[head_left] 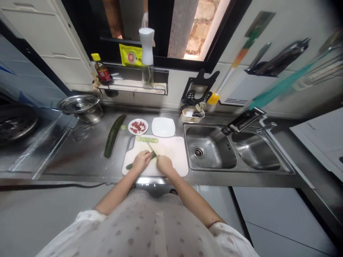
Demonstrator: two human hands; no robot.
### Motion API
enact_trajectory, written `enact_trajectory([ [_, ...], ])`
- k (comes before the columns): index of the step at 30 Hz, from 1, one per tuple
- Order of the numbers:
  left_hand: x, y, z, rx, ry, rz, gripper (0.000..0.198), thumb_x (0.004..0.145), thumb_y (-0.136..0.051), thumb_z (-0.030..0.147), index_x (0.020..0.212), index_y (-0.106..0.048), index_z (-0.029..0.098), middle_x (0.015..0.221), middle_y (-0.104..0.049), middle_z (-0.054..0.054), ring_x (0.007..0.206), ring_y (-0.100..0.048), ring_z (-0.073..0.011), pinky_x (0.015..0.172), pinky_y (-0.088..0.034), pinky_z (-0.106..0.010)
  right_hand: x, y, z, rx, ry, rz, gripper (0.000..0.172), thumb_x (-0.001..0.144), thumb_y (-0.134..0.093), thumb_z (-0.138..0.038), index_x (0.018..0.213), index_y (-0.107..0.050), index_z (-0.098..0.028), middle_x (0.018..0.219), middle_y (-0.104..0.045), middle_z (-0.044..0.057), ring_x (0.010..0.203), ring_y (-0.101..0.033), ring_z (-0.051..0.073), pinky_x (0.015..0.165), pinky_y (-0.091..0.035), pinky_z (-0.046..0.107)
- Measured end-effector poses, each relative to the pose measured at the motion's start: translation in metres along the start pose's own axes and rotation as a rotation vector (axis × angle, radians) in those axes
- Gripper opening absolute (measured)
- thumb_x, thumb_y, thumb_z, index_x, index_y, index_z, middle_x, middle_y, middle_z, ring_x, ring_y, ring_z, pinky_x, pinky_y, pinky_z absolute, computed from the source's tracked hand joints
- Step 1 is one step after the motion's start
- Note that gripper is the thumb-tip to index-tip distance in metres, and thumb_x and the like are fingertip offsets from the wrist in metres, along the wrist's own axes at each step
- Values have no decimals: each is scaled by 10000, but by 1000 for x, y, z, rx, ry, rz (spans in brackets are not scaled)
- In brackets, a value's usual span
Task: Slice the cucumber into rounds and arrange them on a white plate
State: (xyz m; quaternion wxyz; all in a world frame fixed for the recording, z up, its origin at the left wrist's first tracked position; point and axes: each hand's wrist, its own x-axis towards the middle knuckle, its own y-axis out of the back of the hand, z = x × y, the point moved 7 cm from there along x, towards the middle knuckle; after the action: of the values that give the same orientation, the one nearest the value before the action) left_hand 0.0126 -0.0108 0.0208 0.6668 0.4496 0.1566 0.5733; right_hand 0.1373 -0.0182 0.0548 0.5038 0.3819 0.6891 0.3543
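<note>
On a white cutting board (pixel 177 153), my left hand (pixel 142 160) grips a dark green cucumber (pixel 129 166) whose near end sticks out to the left. My right hand (pixel 164 165) is closed around the handle of a knife (pixel 152 148), its blade pointing away and to the left, against the cucumber's right part. The handle is hidden inside my fist. Along the board's far edge lies a row of pale green cucumber slices (pixel 147 140). A second, whole cucumber (pixel 114 137) rests on the steel counter to the left, with a small cut end piece (pixel 123 127) beside it.
Behind the board stand a plate of chopped red pieces (pixel 138 126) and a white square dish (pixel 163 127). A double sink (pixel 211 148) with a black faucet (pixel 238 121) is to the right. A lidded steel pot (pixel 88 109) stands back left, near a wire rack (pixel 81 132).
</note>
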Motion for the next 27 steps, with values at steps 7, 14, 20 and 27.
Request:
enact_trajectory([
  [7,0,-2,-2,-24,-3,-2,258,933,-494,287,1069,-707,231,925,-659,-52,871,-584,-162,800,-476,-283,-12,-3,9,-13,-17,-36,319,918,-367,-145,1092,-633,-119,1027,-692,151,965,-646,212,780,-455,275],
  [14,0,-1,-2,-41,4,-6,252,932,-497,292,1059,-707,234,925,-657,-50,874,-585,-156,810,-475,-275,-14,-1,10,-21,-6,-41,310,925,-369,-155,1086,-632,-119,1027,-689,147,972,-641,208,788,-450,269],
  [20,0,-2,-2,-25,3,-10,258,933,-492,287,1068,-705,230,952,-662,-57,904,-583,-166,825,-478,-291,6,0,0,13,-6,-49,318,919,-376,-149,1116,-623,-117,1051,-688,142,986,-640,201,803,-447,263],
  [27,1,0,0,-27,8,-7,247,930,-499,280,1058,-705,230,933,-661,-51,888,-586,-164,822,-479,-285,-1,-6,5,-6,-6,-46,312,921,-367,-143,1100,-622,-122,1042,-688,140,975,-640,199,797,-447,269],
])
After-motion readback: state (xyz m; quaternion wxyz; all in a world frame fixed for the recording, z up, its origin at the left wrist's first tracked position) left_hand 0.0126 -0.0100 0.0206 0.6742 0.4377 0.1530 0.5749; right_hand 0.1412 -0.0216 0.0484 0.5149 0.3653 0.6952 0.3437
